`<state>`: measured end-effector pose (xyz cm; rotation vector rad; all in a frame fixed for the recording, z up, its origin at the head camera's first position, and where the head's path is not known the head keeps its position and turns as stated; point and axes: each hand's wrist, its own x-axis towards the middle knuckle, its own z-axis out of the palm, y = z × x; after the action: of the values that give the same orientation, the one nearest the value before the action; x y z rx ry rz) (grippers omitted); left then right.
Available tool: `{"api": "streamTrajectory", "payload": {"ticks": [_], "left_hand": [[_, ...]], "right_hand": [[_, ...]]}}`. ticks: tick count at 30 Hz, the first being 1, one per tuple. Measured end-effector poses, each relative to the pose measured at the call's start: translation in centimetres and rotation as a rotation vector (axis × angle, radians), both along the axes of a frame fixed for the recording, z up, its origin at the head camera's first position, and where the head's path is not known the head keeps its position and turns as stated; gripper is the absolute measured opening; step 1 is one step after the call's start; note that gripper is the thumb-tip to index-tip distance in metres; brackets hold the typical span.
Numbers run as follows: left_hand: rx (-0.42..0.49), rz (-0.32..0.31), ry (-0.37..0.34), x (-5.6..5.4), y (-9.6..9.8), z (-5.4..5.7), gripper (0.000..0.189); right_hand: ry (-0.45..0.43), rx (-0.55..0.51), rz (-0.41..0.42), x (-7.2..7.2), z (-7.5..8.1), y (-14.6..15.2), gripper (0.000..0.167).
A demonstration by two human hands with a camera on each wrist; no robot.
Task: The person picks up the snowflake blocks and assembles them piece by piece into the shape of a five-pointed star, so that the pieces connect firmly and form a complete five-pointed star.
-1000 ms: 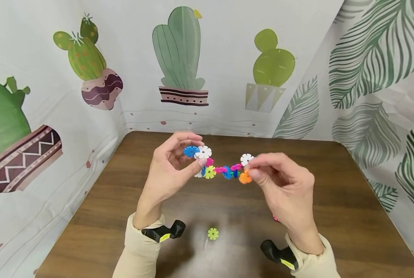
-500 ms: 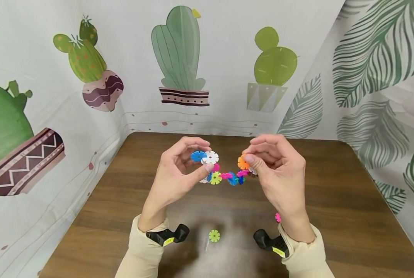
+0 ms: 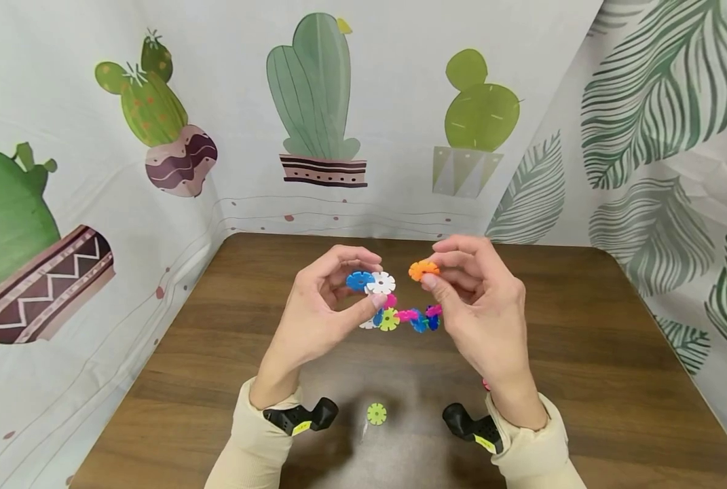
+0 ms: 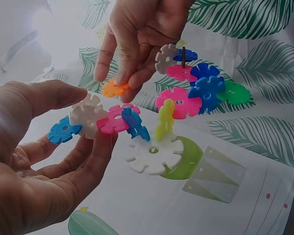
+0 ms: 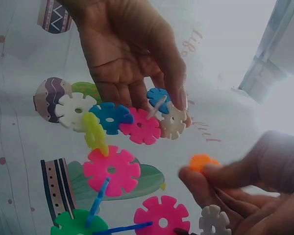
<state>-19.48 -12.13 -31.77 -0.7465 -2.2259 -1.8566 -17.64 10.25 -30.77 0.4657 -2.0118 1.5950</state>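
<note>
A chain of interlocking notched plastic discs (image 4: 179,102) in white, pink, blue, green and yellow hangs in the air above the table. My left hand (image 3: 323,309) pinches a white disc (image 4: 88,116) at one end, with a blue disc (image 4: 63,130) joined to it. Between thumb and fingertips, my right hand (image 3: 485,305) holds a single orange disc (image 3: 422,270), apart from the chain in both wrist views. The chain's other end, with another white disc (image 5: 214,220), lies close to the right hand and is hidden behind it in the head view.
A loose yellow-green disc (image 3: 376,413) lies on the brown wooden table (image 3: 216,380) below the hands. Part of a pink disc (image 3: 487,384) shows beside the right wrist. A cloth printed with cacti and leaves (image 3: 400,102) stands behind the table.
The right hand has moved left and turned, lifting the orange disc toward the left hand's end of the chain. The left hand has shifted slightly right with its white disc.
</note>
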Motion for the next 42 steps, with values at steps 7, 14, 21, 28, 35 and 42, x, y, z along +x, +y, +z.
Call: {"api": "streamTrajectory", "payload": {"ticks": [7,14,21,28,35,42], "left_hand": [[-0.005,-0.006,0.002,0.0,0.1,-0.1,0.046],[0.006,-0.020,0.007,0.0,0.1,-0.1,0.044],[0.043,-0.042,0.007,0.1,0.3,-0.2,0.041],[0.088,-0.028,-0.010,0.2,0.8,-0.3,0.036],[0.099,-0.020,-0.027,0.2,1.0,-0.5,0.032],[0.096,-0.020,-0.032,0.2,1.1,-0.4,0.030]], "right_hand": [[-0.010,0.044,0.062,0.0,-0.1,-0.1,0.050],[-0.039,0.046,0.117,0.0,-0.1,-0.1,0.052],[-0.062,-0.003,0.135,0.2,-0.1,-0.2,0.046],[-0.008,-0.012,0.094,0.3,-0.1,-0.1,0.037],[0.019,-0.084,0.130,0.3,-0.1,0.0,0.026],[0.013,-0.130,0.167,0.3,-0.2,0.2,0.022]]}}
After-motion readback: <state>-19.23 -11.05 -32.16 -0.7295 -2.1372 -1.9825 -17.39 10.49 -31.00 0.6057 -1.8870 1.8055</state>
